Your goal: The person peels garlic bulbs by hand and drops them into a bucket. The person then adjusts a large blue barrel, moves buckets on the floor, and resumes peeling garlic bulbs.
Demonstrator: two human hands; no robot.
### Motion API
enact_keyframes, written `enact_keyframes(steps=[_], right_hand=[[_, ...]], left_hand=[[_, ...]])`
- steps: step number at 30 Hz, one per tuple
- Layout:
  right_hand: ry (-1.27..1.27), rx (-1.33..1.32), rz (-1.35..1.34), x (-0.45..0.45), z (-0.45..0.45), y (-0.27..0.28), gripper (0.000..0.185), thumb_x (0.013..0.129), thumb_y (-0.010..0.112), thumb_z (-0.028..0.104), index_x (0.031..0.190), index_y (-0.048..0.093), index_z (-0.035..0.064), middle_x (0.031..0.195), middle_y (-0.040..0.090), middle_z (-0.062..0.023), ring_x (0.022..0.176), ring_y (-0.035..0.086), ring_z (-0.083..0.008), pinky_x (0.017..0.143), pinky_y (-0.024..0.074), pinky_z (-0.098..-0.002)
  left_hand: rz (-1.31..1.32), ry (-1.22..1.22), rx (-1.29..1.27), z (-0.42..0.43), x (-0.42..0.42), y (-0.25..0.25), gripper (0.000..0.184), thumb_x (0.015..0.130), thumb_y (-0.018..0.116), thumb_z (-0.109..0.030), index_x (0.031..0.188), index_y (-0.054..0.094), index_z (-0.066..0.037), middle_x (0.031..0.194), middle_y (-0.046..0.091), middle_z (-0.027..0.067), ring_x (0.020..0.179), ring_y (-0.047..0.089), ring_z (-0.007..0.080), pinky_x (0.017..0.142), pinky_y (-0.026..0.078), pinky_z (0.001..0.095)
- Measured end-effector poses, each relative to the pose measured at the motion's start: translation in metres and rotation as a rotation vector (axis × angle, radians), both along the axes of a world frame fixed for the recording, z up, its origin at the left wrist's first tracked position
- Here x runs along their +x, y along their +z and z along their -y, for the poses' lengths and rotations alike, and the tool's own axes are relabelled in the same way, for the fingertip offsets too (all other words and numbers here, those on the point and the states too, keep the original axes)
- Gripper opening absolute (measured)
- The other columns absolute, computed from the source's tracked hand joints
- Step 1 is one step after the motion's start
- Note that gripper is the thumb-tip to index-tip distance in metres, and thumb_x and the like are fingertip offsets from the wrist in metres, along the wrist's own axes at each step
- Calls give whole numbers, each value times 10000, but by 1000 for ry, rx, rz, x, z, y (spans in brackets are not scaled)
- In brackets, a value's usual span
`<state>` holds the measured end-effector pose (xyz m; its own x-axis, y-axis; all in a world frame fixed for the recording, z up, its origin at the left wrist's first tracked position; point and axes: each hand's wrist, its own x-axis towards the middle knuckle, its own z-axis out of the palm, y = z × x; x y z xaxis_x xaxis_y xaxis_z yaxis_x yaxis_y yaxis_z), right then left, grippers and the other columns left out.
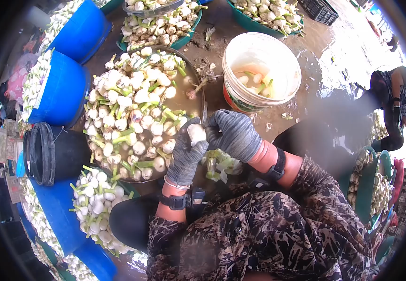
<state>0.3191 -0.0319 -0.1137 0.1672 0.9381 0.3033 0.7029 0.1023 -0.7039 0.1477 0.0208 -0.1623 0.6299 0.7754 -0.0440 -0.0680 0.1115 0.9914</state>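
My left hand (187, 157), in a grey glove, is closed around a white garlic bulb (196, 134). My right hand (233, 135), gloved the same way, has its fingers curled in a pinch right beside that bulb; whatever sits between them is hidden. Under and beyond my left hand is a wide round basin (204, 100) of murky water, heaped with garlic bulbs (132, 93) on short green stems. A white bucket (262, 100) stands beyond my right hand, with a few bulbs in its bottom. Pale green peelings (221, 165) lie below my hands.
Blue tubs (60, 89) and a black bucket (67, 152) line the left side. Cleaned garlic (100, 203) is piled near my left knee. Green basins (189, 40) of garlic stand at the back. A co-worker (395, 103) is at the far right, on wet ground.
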Motion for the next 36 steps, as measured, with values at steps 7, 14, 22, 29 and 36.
enact_keyframes(steps=[7,14,22,29,36], right_hand=[[60,-417,-637,10,-3,-14,98,907,575,90,878,612,4,701,581,-25,671,516,-80,627,468,-284],[163,-272,-762,18,3,-12,281,941,627,198,1118,601,-20,968,664,-89,881,608,-136,808,506,-293],[191,-449,-672,13,4,-7,229,910,676,198,1009,641,-6,837,648,-33,791,545,-66,738,494,-267],[152,-530,-816,19,0,-13,349,945,613,333,1003,635,-10,812,642,-28,759,548,-80,730,495,-298],[97,63,7,2,10,-23,157,858,703,147,835,608,24,655,553,-93,604,526,-158,598,477,-325]], left_hand=[[-167,-214,325,8,-3,26,610,828,624,-101,1385,383,-37,1255,496,106,1191,478,212,1018,416,351],[-182,-71,383,8,-6,8,715,824,672,-185,1423,315,-25,1312,449,138,1213,463,251,1045,396,378],[-213,-20,474,9,-6,3,678,809,687,-175,1369,336,-27,1249,457,142,1162,485,248,1003,428,375],[-65,-15,416,8,-11,16,624,775,683,-130,1300,361,-36,1247,453,140,1130,492,241,1009,406,362],[-264,68,127,10,0,5,506,849,676,-160,1278,449,-17,1174,564,110,1045,554,188,912,466,333]])
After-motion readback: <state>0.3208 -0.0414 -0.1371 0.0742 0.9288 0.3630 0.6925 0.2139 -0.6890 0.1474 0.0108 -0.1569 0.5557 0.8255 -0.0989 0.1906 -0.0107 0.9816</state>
